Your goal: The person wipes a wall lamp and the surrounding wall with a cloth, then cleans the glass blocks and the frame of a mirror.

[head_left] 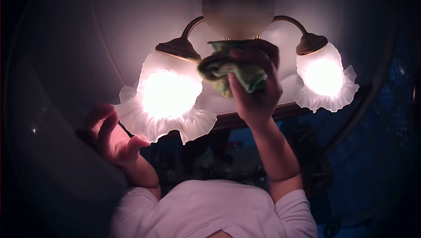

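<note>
Head view: the right hand (256, 93) is clenched around a green cloth (230, 73), pressed under the round lamp mount (238, 5) at twelve o'clock. The left hand (112, 135), fingers loosely curled and holding nothing, sits at eight o'clock, touching the lit frilled glass shade (169, 102). A second shade (326, 78) glows at two o'clock.

You face a pale ceiling (101, 27), brightly lit near centre, falling dark toward edges; dim blue clutter (386, 119) shows lower right.
</note>
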A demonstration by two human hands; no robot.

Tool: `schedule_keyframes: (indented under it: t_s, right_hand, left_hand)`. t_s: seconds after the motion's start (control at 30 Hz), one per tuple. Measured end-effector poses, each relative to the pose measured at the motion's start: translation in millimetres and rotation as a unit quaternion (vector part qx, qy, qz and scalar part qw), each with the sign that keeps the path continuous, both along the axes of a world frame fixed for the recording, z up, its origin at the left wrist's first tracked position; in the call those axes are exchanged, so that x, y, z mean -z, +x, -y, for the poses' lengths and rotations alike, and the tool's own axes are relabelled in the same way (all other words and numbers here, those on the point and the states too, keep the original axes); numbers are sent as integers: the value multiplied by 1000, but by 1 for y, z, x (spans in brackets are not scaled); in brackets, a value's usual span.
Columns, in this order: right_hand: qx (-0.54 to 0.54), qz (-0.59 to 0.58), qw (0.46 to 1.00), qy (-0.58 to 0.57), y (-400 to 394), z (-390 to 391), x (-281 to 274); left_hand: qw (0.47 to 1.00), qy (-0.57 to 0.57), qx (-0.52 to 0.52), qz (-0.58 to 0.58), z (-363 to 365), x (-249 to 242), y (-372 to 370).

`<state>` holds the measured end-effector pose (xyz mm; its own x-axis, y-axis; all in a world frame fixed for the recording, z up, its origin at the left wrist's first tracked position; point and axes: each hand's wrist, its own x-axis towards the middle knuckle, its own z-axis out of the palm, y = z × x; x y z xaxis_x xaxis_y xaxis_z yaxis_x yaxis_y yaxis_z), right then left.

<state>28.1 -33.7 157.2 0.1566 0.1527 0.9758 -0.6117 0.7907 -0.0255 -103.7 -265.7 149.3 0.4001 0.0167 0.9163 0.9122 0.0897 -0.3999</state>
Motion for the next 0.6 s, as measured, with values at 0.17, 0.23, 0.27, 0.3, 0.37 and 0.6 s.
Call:
schedule_keyframes:
  t_s: [0.17,0.23,0.27,0.3,0.37,0.6]
  right_hand:
    - [-17,86,995,39,-13,-3,18]
    - [-20,128,991,39,-17,-12,32]
    - [-10,130,991,34,-19,-15,37]
    - [-6,88,996,9,-17,-12,33]
    - [2,3,999,-41,-12,-3,19]
    - [-8,176,984,36,-18,-6,51]
  left_hand:
    - [1000,6,22,15,-2,2,-1]
    - [999,6,33,21,-3,3,0]
    - [999,6,40,24,-3,3,1]
    - [999,4,39,21,-3,3,1]
    - [999,-1,38,16,-3,3,-1]
    - [998,10,55,23,-6,5,-2]
